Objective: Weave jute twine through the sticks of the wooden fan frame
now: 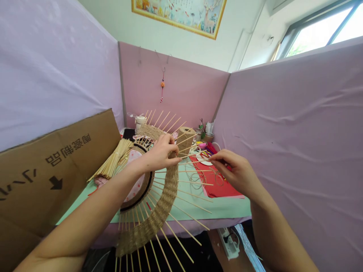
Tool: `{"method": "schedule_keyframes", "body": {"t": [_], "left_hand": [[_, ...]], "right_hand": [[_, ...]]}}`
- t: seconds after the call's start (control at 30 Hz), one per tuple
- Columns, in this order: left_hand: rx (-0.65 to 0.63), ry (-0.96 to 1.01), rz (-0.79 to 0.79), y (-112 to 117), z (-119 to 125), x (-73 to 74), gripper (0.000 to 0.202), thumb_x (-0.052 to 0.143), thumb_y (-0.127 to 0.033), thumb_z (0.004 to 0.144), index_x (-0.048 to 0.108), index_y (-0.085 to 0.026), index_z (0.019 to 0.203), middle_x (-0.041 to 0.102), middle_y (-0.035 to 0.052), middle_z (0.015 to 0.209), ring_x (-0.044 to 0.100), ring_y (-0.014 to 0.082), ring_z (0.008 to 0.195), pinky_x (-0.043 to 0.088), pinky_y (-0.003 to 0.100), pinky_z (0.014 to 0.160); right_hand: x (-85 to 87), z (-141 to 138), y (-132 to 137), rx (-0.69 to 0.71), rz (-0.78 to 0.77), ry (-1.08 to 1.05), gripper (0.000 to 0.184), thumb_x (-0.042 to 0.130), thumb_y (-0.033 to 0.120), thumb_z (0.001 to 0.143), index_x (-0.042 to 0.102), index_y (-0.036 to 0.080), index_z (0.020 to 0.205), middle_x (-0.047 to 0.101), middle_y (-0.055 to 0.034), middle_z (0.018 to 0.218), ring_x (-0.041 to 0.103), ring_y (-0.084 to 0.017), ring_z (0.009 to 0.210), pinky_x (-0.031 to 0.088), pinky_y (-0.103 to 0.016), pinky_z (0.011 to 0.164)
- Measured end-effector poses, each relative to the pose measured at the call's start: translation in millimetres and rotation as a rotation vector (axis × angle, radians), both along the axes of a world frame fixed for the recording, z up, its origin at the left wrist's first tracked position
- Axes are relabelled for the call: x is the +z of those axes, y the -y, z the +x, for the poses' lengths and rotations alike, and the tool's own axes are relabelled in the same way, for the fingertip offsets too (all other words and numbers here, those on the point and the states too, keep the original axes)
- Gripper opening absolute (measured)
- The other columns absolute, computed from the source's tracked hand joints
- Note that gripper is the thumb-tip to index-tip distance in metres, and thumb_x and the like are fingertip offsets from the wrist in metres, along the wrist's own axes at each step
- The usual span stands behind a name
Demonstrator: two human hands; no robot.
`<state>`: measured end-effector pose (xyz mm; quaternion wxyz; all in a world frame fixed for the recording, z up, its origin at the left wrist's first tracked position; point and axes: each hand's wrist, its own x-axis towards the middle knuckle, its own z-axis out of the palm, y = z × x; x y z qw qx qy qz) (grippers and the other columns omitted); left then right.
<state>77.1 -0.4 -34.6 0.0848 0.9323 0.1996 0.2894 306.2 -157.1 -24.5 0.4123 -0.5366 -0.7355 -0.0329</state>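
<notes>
A round woven piece (164, 204) with a band of twine and many thin wooden sticks sticking out like rays stands tilted at the table's front edge. My left hand (161, 153) grips its upper rim, fingers pinched among the sticks. To the right, my right hand (235, 170) is closed in a pinch on a strand of twine running toward the woven band. A spool of jute twine (185, 140) stands upright just behind the piece.
A bundle of spare sticks (113, 162) lies at the left on the green table mat (227, 206). A cardboard sheet (51, 162) leans on the left wall. Red paper (219, 187) and small craft items lie at the right back. Pink partitions enclose the table.
</notes>
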Motion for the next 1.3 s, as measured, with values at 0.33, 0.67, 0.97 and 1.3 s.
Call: {"method": "schedule_keyframes", "body": {"t": [0.33, 0.67, 0.97, 1.3], "left_hand": [[0.007, 0.028, 0.000, 2, -8, 2.7, 0.023, 0.064, -0.037, 0.077, 0.065, -0.019, 0.090, 0.042, 0.0066, 0.104, 0.042, 0.0243, 0.105, 0.039, 0.044, 0.098], [-0.003, 0.017, -0.064, 4, -16, 7.4, 0.022, 0.048, -0.031, 0.089, 0.065, -0.019, 0.094, 0.043, 0.0062, 0.103, 0.043, 0.0237, 0.108, 0.036, 0.046, 0.101], [-0.188, 0.004, 0.127, 12, -13, 0.1, 0.029, 0.047, -0.011, 0.085, 0.069, -0.024, 0.100, 0.043, 0.0061, 0.101, 0.041, 0.0212, 0.104, 0.039, 0.040, 0.097], [-0.097, -0.109, 0.182, 18, -14, 2.8, 0.026, 0.046, -0.014, 0.086, 0.071, -0.020, 0.085, 0.044, 0.0069, 0.100, 0.040, 0.0232, 0.101, 0.038, 0.042, 0.093]], "right_hand": [[-83.4, -23, -14, 0.073, -0.212, -0.520, 0.024, 0.063, 0.032, 0.085, 0.074, 0.021, 0.102, 0.072, -0.0048, 0.082, 0.064, -0.017, 0.070, 0.052, -0.027, 0.061], [-119.5, -76, -20, 0.167, 0.083, -0.139, 0.027, 0.055, 0.017, 0.091, 0.072, 0.023, 0.110, 0.075, -0.0084, 0.105, 0.072, -0.020, 0.096, 0.053, -0.038, 0.097], [-124.5, -73, -20, 0.158, 0.064, -0.167, 0.028, 0.055, 0.018, 0.091, 0.071, 0.023, 0.113, 0.075, -0.0083, 0.107, 0.071, -0.020, 0.098, 0.053, -0.039, 0.097], [-109.2, -59, -11, 0.117, -0.018, -0.207, 0.029, 0.051, 0.020, 0.093, 0.070, 0.023, 0.116, 0.074, -0.0069, 0.089, 0.063, -0.016, 0.074, 0.052, -0.028, 0.070]]}}
